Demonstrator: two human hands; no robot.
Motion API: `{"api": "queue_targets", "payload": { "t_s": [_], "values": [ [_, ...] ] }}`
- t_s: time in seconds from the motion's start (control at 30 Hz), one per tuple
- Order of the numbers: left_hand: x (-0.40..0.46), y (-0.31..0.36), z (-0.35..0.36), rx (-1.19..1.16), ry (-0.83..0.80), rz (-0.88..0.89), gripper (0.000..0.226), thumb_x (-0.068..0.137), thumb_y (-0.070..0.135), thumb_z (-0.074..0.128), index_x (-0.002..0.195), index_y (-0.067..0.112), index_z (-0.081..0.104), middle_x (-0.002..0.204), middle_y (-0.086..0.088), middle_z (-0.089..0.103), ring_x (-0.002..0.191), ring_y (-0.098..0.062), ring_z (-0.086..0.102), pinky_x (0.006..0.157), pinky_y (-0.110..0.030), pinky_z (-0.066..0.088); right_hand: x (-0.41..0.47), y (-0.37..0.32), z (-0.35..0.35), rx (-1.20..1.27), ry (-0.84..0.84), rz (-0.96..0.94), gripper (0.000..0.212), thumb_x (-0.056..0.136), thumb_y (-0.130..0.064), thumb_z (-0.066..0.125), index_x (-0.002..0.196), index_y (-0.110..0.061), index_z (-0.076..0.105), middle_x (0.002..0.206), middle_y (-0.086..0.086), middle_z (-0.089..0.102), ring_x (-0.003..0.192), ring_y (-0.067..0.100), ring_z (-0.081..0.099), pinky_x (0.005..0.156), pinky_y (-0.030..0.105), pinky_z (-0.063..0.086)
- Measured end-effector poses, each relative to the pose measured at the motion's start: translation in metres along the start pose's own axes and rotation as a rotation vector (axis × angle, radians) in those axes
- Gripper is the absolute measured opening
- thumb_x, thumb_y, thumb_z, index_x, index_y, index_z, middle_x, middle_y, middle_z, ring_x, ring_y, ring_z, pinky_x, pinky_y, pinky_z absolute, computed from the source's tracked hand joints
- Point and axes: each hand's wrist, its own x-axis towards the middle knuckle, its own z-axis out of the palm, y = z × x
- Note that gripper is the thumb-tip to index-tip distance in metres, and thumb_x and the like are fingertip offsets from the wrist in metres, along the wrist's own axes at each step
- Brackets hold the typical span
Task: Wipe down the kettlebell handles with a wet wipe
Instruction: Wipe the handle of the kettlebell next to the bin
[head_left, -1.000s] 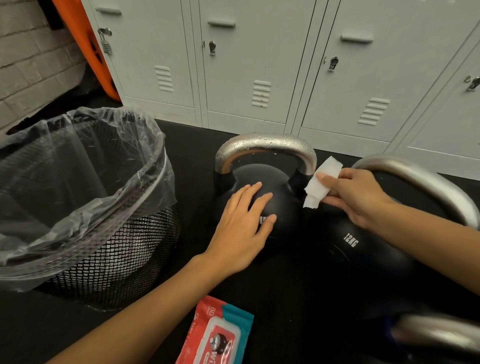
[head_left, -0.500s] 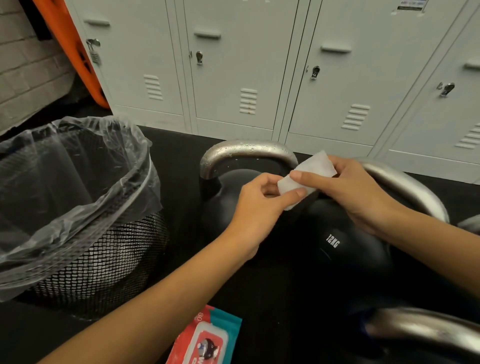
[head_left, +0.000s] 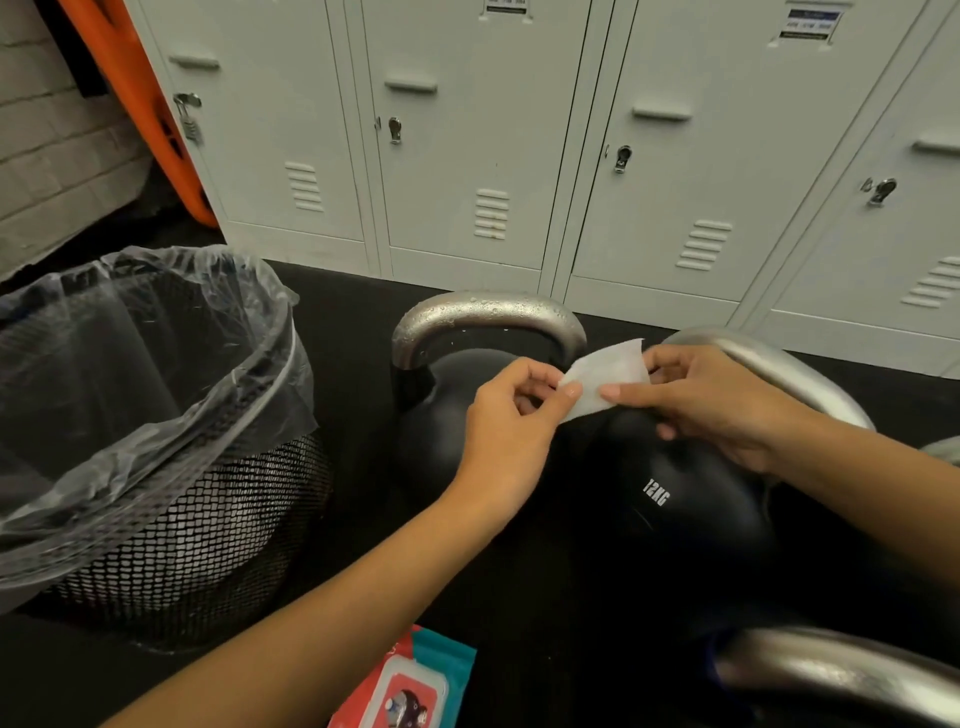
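Observation:
A white wet wipe (head_left: 608, 374) is stretched between both hands above the kettlebells. My left hand (head_left: 511, 421) pinches its left edge; my right hand (head_left: 711, 402) pinches its right side. Behind my left hand stands a black kettlebell with a silver handle (head_left: 483, 312) beaded with water drops. A second black kettlebell marked 12KG (head_left: 675, 499) sits under my right hand, its silver handle (head_left: 779, 369) arching behind my wrist. A third silver handle (head_left: 841, 675) shows at the bottom right.
A black mesh bin (head_left: 171, 519) lined with a clear plastic bag stands at the left. A red and teal wet wipe pack (head_left: 410, 686) lies on the black floor at the bottom edge. Grey lockers (head_left: 519, 156) line the back, with an orange frame (head_left: 140, 109) at the far left.
My left hand left the first kettlebell's body and rose to the wipe. Both hands now pull the wipe out flatter between them.

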Motion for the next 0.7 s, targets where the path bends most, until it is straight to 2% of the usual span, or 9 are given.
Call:
{"api": "queue_targets", "payload": {
  "t_s": [0.1, 0.17, 0.3, 0.4, 0.5, 0.6, 0.7],
  "values": [
    [0.01, -0.005, 0.01, 0.048, -0.018, 0.032, 0.003, 0.089, 0.016, 0.067, 0.091, 0.018, 0.069, 0.085, 0.0, 0.066, 0.077, -0.01, 0.062, 0.068, -0.019, 0.052, 0.007, -0.003, 0.003, 0.116, 0.119, 0.052, 0.017, 0.083, -0.008, 0.074, 0.089, -0.01, 0.059, 0.092, 0.01, 0.057, 0.069, 0.013, 0.053, 0.048, 0.021, 0.055],
    [0.022, -0.007, 0.016, 0.007, -0.009, 0.0, 0.003, 0.09, 0.011, 0.066, 0.092, 0.012, 0.068, 0.088, -0.006, 0.068, 0.082, -0.018, 0.068, 0.071, -0.021, 0.056, 0.012, -0.004, 0.01, 0.209, 0.163, 0.048, 0.013, 0.091, -0.004, 0.065, 0.099, -0.007, 0.055, 0.107, 0.015, 0.056, 0.078, 0.017, 0.058, 0.057, 0.029, 0.061],
    [0.033, -0.016, 0.026, -0.083, 0.022, -0.08, 0.004, 0.09, 0.008, 0.066, 0.089, 0.012, 0.066, 0.095, -0.011, 0.07, 0.086, -0.018, 0.071, 0.085, -0.033, 0.057, 0.021, -0.003, 0.023, 0.334, 0.276, 0.051, 0.017, 0.101, -0.004, 0.047, 0.117, -0.011, 0.046, 0.122, 0.016, 0.054, 0.095, 0.024, 0.065, 0.072, 0.034, 0.058],
    [0.03, -0.023, 0.029, -0.157, 0.035, -0.128, 0.007, 0.09, 0.005, 0.065, 0.087, 0.011, 0.065, 0.097, -0.013, 0.07, 0.09, -0.018, 0.07, 0.085, -0.029, 0.057, 0.027, -0.003, 0.034, 0.351, 0.334, 0.013, 0.014, 0.104, -0.009, 0.042, 0.116, -0.012, 0.047, 0.123, 0.013, 0.055, 0.105, 0.027, 0.064, 0.082, 0.034, 0.056],
    [0.028, -0.025, 0.031, -0.281, 0.063, -0.174, 0.01, 0.089, 0.001, 0.064, 0.084, 0.01, 0.063, 0.099, -0.016, 0.07, 0.092, -0.019, 0.069, 0.084, -0.026, 0.056, 0.032, -0.007, 0.045, 0.283, 0.372, -0.098, 0.013, 0.103, -0.011, 0.044, 0.098, -0.021, 0.051, 0.108, 0.003, 0.059, 0.11, 0.028, 0.062, 0.095, 0.04, 0.053],
    [0.026, -0.026, 0.032, -0.25, 0.055, -0.161, 0.008, 0.088, 0.001, 0.065, 0.084, 0.008, 0.066, 0.092, -0.009, 0.07, 0.092, -0.019, 0.068, 0.088, -0.03, 0.056, 0.036, -0.01, 0.051, 0.251, 0.327, -0.197, 0.02, 0.102, -0.011, 0.044, 0.091, -0.026, 0.052, 0.103, 0.002, 0.062, 0.108, 0.025, 0.062, 0.092, 0.038, 0.054],
    [0.026, -0.028, 0.03, -0.185, 0.047, -0.167, 0.005, 0.088, 0.003, 0.066, 0.093, 0.002, 0.068, 0.09, -0.006, 0.07, 0.087, -0.013, 0.068, 0.09, -0.035, 0.056, 0.037, -0.006, 0.051, 0.222, 0.28, -0.263, 0.019, 0.1, -0.01, 0.047, 0.096, -0.027, 0.053, 0.112, 0.001, 0.061, 0.111, 0.021, 0.06, 0.094, 0.034, 0.052]
  ]
}}
